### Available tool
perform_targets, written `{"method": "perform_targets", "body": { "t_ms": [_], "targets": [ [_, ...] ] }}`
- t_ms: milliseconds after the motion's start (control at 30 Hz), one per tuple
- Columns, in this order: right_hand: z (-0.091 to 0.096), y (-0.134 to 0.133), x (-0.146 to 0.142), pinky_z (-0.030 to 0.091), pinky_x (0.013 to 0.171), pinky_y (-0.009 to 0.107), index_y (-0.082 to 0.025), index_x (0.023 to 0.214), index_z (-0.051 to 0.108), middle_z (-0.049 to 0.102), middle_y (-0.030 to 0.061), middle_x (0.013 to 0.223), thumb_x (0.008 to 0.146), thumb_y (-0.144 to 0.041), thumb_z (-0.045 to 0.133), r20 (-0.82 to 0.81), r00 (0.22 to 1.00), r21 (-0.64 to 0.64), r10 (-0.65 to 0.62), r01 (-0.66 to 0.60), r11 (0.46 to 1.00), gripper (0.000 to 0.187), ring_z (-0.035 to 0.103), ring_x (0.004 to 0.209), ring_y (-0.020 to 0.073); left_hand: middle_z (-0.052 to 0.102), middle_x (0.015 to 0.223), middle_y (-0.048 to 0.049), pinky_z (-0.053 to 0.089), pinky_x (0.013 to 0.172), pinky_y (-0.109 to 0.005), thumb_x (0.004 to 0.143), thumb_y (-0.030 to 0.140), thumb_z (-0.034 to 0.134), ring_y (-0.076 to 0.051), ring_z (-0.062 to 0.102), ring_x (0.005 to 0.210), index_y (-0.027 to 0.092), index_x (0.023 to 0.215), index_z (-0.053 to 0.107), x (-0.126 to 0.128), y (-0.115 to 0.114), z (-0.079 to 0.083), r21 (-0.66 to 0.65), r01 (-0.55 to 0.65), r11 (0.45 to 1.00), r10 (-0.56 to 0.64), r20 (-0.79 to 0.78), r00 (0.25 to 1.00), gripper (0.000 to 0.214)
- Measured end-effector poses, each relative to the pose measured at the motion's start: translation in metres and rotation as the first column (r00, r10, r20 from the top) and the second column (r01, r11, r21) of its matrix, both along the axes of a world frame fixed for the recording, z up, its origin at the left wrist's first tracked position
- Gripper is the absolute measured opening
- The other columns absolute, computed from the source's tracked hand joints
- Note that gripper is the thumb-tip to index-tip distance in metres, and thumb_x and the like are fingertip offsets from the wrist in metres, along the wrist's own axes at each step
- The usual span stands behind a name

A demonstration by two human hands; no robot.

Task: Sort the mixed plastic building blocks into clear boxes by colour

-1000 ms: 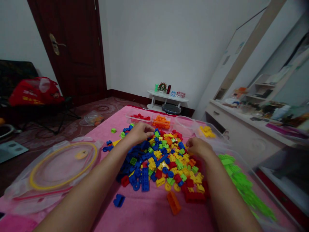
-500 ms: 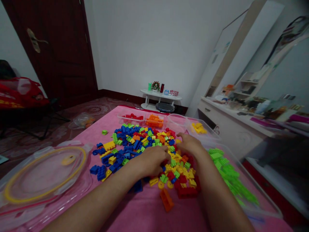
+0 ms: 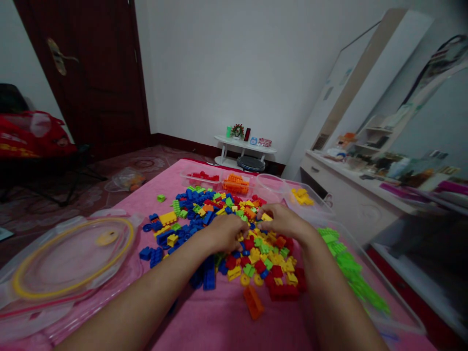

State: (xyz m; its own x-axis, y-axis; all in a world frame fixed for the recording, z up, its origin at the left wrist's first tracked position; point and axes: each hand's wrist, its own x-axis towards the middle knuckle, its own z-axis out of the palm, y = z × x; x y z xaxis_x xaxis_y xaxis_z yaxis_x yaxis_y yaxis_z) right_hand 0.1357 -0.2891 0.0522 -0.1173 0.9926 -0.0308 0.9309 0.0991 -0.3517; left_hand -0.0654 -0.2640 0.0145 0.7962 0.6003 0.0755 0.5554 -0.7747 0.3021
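A heap of small plastic building blocks (image 3: 204, 214) in blue, yellow, red, green and orange lies on a pink cloth (image 3: 219, 321). My left hand (image 3: 224, 232) rests palm down on the middle of the heap, its fingers curled into the blocks. Just to its right, my right hand (image 3: 284, 222) pinches a small yellow block (image 3: 266, 217) at its fingertips. Both hands are close together over the heap. What my left hand's fingers hold is hidden.
Clear containers at the far edge hold sorted red blocks (image 3: 202, 176), orange blocks (image 3: 236, 184) and yellow blocks (image 3: 302, 196); a bin at right holds green blocks (image 3: 347, 263). A clear lid with a yellow ring (image 3: 69, 258) lies at left. A white dresser (image 3: 361, 195) stands at right.
My left hand came from the far left of the heap to its middle. My right hand shifted left and took a yellow block. Blue blocks now lie spread to the left.
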Motion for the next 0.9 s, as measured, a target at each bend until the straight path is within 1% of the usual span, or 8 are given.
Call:
{"method": "perform_targets", "body": {
  "t_ms": [100, 200, 433, 633, 733, 800, 833, 900],
  "targets": [
    [0.003, -0.007, -0.006, 0.040, 0.061, 0.021, -0.022, 0.088, 0.070, 0.066, -0.0027, 0.078, 0.063, -0.018, 0.069, -0.022, 0.985, -0.192, 0.169, -0.170, 0.967, 0.026, 0.058, 0.072, 0.0143, 0.070, 0.082, -0.0024, 0.044, 0.063, -0.026, 0.065, 0.020, 0.068, -0.022, 0.064, 0.081, 0.028, 0.083, 0.071, -0.005, 0.008, 0.002, 0.008, -0.086, 0.996, 0.086, -0.019, 0.996, 0.020],
    [0.007, -0.015, -0.017, 0.039, 0.059, 0.021, -0.024, 0.085, 0.071, 0.067, -0.0026, 0.079, 0.058, -0.022, 0.075, 0.090, 0.981, -0.266, 0.172, -0.142, 0.953, 0.027, 0.060, 0.073, 0.0156, 0.072, 0.088, -0.0044, 0.046, 0.068, -0.029, 0.065, 0.018, 0.067, -0.026, 0.065, 0.087, 0.028, 0.085, 0.073, -0.012, 0.015, 0.004, 0.046, -0.170, 0.984, 0.171, -0.029, 0.985, 0.024],
    [0.001, -0.024, -0.048, 0.041, 0.066, 0.028, -0.024, 0.103, 0.066, 0.068, 0.0055, 0.100, 0.047, -0.043, 0.081, 0.349, 0.927, -0.278, 0.137, -0.037, 0.960, 0.061, 0.062, 0.089, 0.0266, 0.071, 0.095, -0.0044, 0.047, 0.073, -0.030, 0.070, 0.029, 0.066, -0.025, 0.064, 0.089, 0.027, 0.100, 0.070, -0.024, 0.024, 0.010, 0.065, -0.264, 0.962, 0.260, 0.058, 0.964, 0.031],
    [-0.003, -0.025, -0.050, 0.041, 0.069, 0.029, -0.026, 0.103, 0.065, 0.067, 0.0052, 0.098, 0.050, -0.020, 0.077, 0.339, 0.932, -0.158, 0.126, -0.075, 0.985, 0.055, 0.061, 0.090, 0.0258, 0.071, 0.091, -0.0037, 0.046, 0.070, -0.026, 0.071, 0.028, 0.067, -0.021, 0.063, 0.085, 0.023, 0.111, 0.066, -0.022, 0.030, 0.006, -0.057, -0.278, 0.959, 0.283, 0.242, 0.928, 0.040],
    [-0.006, -0.016, -0.041, 0.042, 0.072, 0.029, -0.022, 0.095, 0.068, 0.067, 0.0040, 0.094, 0.054, -0.017, 0.072, 0.115, 0.989, -0.057, 0.094, -0.087, 0.995, 0.042, 0.060, 0.087, 0.0222, 0.071, 0.089, -0.0041, 0.047, 0.069, -0.026, 0.071, 0.024, 0.068, -0.019, 0.063, 0.079, 0.020, 0.108, 0.068, -0.017, 0.032, 0.005, -0.097, -0.257, 0.961, 0.274, 0.401, 0.874, 0.038],
    [-0.010, -0.008, -0.038, 0.044, 0.071, 0.027, -0.019, 0.091, 0.068, 0.066, 0.0034, 0.091, 0.060, -0.019, 0.069, -0.216, 0.975, 0.073, 0.053, -0.038, 0.997, 0.031, 0.059, 0.084, 0.0188, 0.071, 0.089, -0.0043, 0.049, 0.071, -0.026, 0.071, 0.021, 0.067, -0.018, 0.064, 0.078, 0.017, 0.105, 0.069, -0.014, 0.030, 0.009, -0.123, -0.241, 0.963, 0.269, 0.531, 0.803, 0.034],
    [-0.012, -0.004, -0.038, 0.044, 0.066, 0.026, -0.018, 0.091, 0.068, 0.065, 0.0028, 0.086, 0.063, -0.022, 0.069, -0.415, 0.909, 0.107, 0.028, 0.018, 0.994, 0.028, 0.058, 0.079, 0.0165, 0.072, 0.090, -0.0043, 0.049, 0.073, -0.026, 0.071, 0.019, 0.067, -0.017, 0.064, 0.078, 0.017, 0.103, 0.069, -0.013, 0.028, 0.011, -0.138, -0.225, 0.965, 0.262, 0.596, 0.759, 0.032],
    [-0.015, 0.001, -0.043, 0.039, 0.049, 0.019, -0.016, 0.094, 0.066, 0.062, 0.0004, 0.076, 0.066, -0.027, 0.070, -0.775, 0.631, 0.061, -0.033, 0.126, 0.990, 0.031, 0.054, 0.063, 0.0110, 0.072, 0.093, -0.0044, 0.050, 0.076, -0.026, 0.073, 0.019, 0.066, -0.017, 0.065, 0.082, 0.016, 0.101, 0.070, -0.010, 0.024, 0.016, -0.162, -0.187, 0.969, 0.246, 0.713, 0.656, 0.028]
  ]
}}
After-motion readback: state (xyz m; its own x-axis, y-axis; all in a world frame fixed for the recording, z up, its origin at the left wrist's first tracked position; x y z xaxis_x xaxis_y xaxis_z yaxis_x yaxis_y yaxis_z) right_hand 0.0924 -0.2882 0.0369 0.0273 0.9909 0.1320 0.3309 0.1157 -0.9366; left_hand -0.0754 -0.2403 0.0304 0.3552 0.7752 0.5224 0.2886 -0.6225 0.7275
